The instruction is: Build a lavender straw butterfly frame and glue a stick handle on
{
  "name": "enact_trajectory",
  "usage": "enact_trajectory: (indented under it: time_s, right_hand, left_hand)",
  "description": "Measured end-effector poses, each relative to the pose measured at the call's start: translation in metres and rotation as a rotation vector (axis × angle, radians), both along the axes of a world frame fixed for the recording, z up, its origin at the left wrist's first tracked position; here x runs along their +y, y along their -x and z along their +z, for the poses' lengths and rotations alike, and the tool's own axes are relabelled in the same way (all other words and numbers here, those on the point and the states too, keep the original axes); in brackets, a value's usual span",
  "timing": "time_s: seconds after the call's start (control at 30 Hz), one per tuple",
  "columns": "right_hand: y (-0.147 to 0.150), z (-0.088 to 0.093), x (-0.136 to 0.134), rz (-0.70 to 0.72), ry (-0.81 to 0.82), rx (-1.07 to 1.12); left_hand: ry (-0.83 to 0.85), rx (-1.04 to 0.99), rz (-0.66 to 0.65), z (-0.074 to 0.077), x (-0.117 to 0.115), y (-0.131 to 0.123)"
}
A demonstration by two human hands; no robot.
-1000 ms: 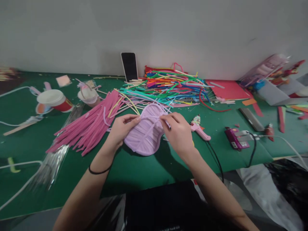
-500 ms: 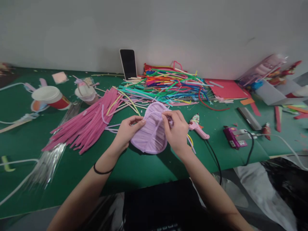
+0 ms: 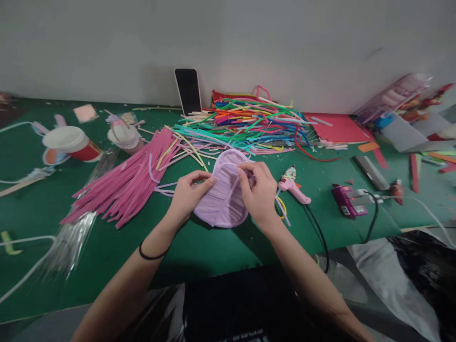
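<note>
A rounded lilac piece (image 3: 230, 211), built from pipe cleaners laid side by side within an outline and with a rib down the middle, is held above the green table. My left hand (image 3: 185, 197) pinches its left edge between thumb and fingers. At the upper right, my right hand (image 3: 259, 192) is closed with thumb and forefinger on a lilac pipe cleaner (image 3: 225, 164) that arches across the piece toward the left thumb. The right hand's other fingers are curled and partly hidden behind it.
Pink pipe cleaners (image 3: 124, 185) lie in a bundle to the left, near a paper cup (image 3: 83, 151). A multicoloured pipe cleaner heap (image 3: 245, 121) and a leaning phone (image 3: 188, 92) stand behind. On the right are a pink glue gun (image 3: 295, 189) with a black cord and a purple box (image 3: 344, 202).
Both hands keep their pinch on the lilac piece, with the right fingers shifted only slightly. The view has tilted a little.
</note>
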State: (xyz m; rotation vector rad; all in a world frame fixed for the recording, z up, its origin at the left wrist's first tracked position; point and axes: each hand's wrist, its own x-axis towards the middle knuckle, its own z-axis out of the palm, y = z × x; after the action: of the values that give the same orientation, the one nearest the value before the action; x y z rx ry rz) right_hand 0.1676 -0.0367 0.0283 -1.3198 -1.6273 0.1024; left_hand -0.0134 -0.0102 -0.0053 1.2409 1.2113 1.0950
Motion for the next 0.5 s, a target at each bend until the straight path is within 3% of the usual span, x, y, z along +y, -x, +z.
enact_trajectory:
  time_s: [0.3, 0.5]
  right_hand:
    - [0.003, -0.001, -0.002, 0.033, -0.011, 0.014]
    - [0.006, 0.0, -0.003, 0.049, -0.012, 0.011]
  left_hand:
    - [0.032, 0.053, -0.141, 0.01, -0.001, 0.005]
    - [-0.019, 0.071, -0.16, 0.011, -0.003, 0.004]
